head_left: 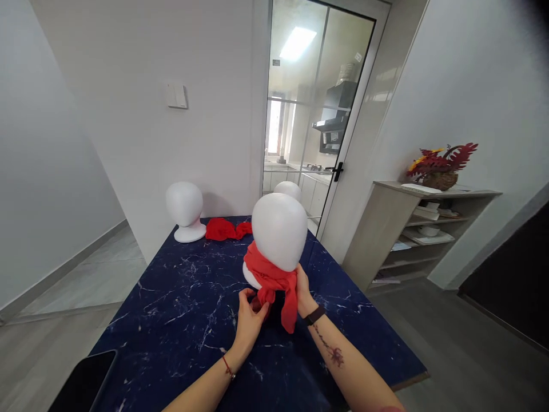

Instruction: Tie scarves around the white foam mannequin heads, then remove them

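A white foam mannequin head [279, 230] leans over at the near middle of the table, with a red scarf [266, 270] wrapped around its neck. The scarf is knotted at the front, and one loose end hangs down on the right. My left hand [249, 315] pinches the scarf between thumb and fingers just below the knot. On the other side, my right hand [303, 292] rests against the neck and the scarf. Its fingers are hidden behind them, so their grip does not show.
The dark blue marbled table [189, 303] carries a second foam head [184, 205] at the back left, beside crumpled red cloth [221, 229]. Another foam head [288, 189] shows partly behind the near one. A phone [86, 380] lies front left. A shelf [377, 229] stands right.
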A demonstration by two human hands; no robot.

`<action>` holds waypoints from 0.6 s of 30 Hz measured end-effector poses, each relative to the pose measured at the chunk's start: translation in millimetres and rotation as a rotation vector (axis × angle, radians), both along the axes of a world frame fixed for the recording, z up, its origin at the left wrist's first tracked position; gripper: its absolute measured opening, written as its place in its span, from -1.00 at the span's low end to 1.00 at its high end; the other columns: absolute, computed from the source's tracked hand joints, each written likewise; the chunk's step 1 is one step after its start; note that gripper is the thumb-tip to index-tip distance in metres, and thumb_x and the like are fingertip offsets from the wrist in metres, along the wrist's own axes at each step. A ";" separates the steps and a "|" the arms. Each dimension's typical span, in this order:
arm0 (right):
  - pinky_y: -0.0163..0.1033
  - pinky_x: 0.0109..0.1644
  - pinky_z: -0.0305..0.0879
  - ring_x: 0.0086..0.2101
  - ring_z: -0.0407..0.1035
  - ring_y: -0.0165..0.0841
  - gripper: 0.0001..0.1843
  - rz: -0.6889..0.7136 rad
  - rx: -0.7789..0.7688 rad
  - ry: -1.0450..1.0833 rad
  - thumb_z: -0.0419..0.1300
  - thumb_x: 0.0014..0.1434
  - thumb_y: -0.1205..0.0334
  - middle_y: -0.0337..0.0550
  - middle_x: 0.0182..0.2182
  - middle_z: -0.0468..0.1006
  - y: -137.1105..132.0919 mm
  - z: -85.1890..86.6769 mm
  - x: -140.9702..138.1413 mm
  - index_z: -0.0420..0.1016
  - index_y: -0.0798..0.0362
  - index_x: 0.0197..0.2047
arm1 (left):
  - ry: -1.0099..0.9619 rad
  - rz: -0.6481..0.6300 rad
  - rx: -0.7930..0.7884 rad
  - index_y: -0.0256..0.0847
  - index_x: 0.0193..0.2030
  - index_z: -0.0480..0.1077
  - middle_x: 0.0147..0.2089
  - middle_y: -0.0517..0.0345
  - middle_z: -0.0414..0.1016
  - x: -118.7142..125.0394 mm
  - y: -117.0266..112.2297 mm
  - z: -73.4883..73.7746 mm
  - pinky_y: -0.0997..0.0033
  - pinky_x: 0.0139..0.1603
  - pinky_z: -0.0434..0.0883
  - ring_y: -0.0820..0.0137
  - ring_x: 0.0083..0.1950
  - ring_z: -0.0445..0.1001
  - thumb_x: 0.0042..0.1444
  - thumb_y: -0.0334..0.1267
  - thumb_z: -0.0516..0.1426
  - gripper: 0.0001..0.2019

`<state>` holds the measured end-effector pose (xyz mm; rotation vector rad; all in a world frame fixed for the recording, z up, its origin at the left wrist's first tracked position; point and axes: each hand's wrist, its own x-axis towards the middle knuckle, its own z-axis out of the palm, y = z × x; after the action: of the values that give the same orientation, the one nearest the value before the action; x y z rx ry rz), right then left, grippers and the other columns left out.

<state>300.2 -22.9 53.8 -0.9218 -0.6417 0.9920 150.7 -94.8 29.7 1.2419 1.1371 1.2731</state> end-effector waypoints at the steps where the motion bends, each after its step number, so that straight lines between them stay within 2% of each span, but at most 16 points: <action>1: -0.23 -0.30 0.42 -0.40 0.44 -0.34 -0.78 0.032 -0.021 0.028 0.06 -0.03 0.13 -0.27 -0.42 0.54 -1.7 -0.6 -10.8 0.34 0.03 -0.30 | 0.000 -0.023 -0.046 -0.14 -0.17 0.21 -0.30 0.16 0.43 -3.0 -3.9 1.0 0.40 -0.38 0.41 0.42 -0.43 0.46 -0.07 -0.12 0.19 -0.65; 3: -0.25 -0.25 0.41 -0.39 0.42 -0.37 -0.75 0.074 -0.056 0.071 0.07 -0.06 0.16 -0.30 -0.40 0.53 -4.0 -2.9 -29.6 0.33 0.02 -0.25 | 0.000 -0.090 -0.047 -0.15 -0.27 0.24 -0.39 0.21 0.41 -14.2 -11.3 4.9 0.45 -0.44 0.36 0.46 -0.50 0.40 -0.04 -0.12 0.15 -0.76; 5: -0.26 -0.23 0.40 -0.37 0.41 -0.38 -0.71 0.091 -0.070 0.068 0.07 -0.09 0.20 -0.30 -0.37 0.52 -6.0 -7.4 -45.3 0.33 0.02 -0.22 | -0.008 -0.118 0.049 -0.15 -0.30 0.28 -0.37 0.20 0.41 -31.7 -15.0 10.0 0.48 -0.38 0.35 0.46 -0.43 0.40 0.00 -0.15 0.13 -0.82; 6: -0.27 -0.22 0.39 -0.36 0.41 -0.38 -0.69 0.100 -0.074 0.059 0.07 -0.10 0.22 -0.30 -0.36 0.52 -7.2 -10.5 -52.4 0.33 0.02 -0.20 | -0.009 -0.105 0.102 -0.16 -0.30 0.30 -0.37 0.20 0.41 -41.9 -14.4 12.1 0.50 -0.35 0.34 0.47 -0.40 0.39 0.02 -0.16 0.13 -0.84; 8: -0.27 -0.21 0.38 -0.34 0.40 -0.38 -0.66 0.114 -0.084 0.060 0.07 -0.08 0.22 -0.29 -0.32 0.51 -9.8 -17.9 -65.2 0.31 0.01 -0.16 | 0.002 -0.033 0.140 -0.17 -0.34 0.31 -0.46 0.25 0.35 -62.3 -8.3 14.0 0.54 -0.41 0.28 0.51 -0.46 0.33 0.05 -0.16 0.11 -0.86; 11: -0.28 -0.22 0.37 -0.34 0.39 -0.40 -0.63 0.124 -0.078 0.095 0.07 -0.05 0.22 -0.29 -0.31 0.47 -14.2 -28.8 -79.3 0.27 -0.01 -0.10 | -0.037 0.110 0.070 -0.19 -0.39 0.30 -0.56 0.31 0.26 -84.0 6.9 10.6 0.55 -0.56 0.18 0.55 -0.59 0.21 0.04 -0.16 0.09 -0.85; 13: -0.30 -0.22 0.36 -0.34 0.38 -0.41 -0.63 0.134 -0.067 0.109 0.08 -0.04 0.23 -0.30 -0.31 0.45 -17.4 -33.3 -84.6 0.25 -0.02 -0.09 | -0.100 0.193 0.001 -0.20 -0.39 0.29 -0.53 0.30 0.29 -89.3 14.3 6.9 0.55 -0.57 0.20 0.55 -0.59 0.24 -0.01 -0.16 0.10 -0.85; 15: -0.30 -0.21 0.35 -0.32 0.38 -0.41 -0.62 0.147 -0.059 0.120 0.08 -0.04 0.24 -0.29 -0.30 0.45 -21.1 -34.8 -87.5 0.24 -0.03 -0.09 | -0.140 0.197 -0.065 -0.21 -0.36 0.28 -0.47 0.26 0.36 -88.6 16.3 4.6 0.54 -0.54 0.26 0.54 -0.55 0.32 -0.05 -0.14 0.14 -0.80; 18: -0.29 -0.20 0.34 -0.30 0.39 -0.39 -0.63 0.153 -0.065 0.166 0.13 -0.01 0.21 -0.29 -0.28 0.46 -27.9 -33.1 -89.8 0.23 -0.04 -0.08 | -0.112 0.124 -0.128 -0.22 -0.31 0.29 -0.45 0.22 0.41 -83.1 12.2 5.5 0.54 -0.58 0.26 0.48 -0.52 0.41 -0.09 -0.04 0.20 -0.68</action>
<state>210.5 -50.9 20.7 -0.8462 -0.5482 1.2188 67.6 -82.6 35.2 1.0066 1.2101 1.3229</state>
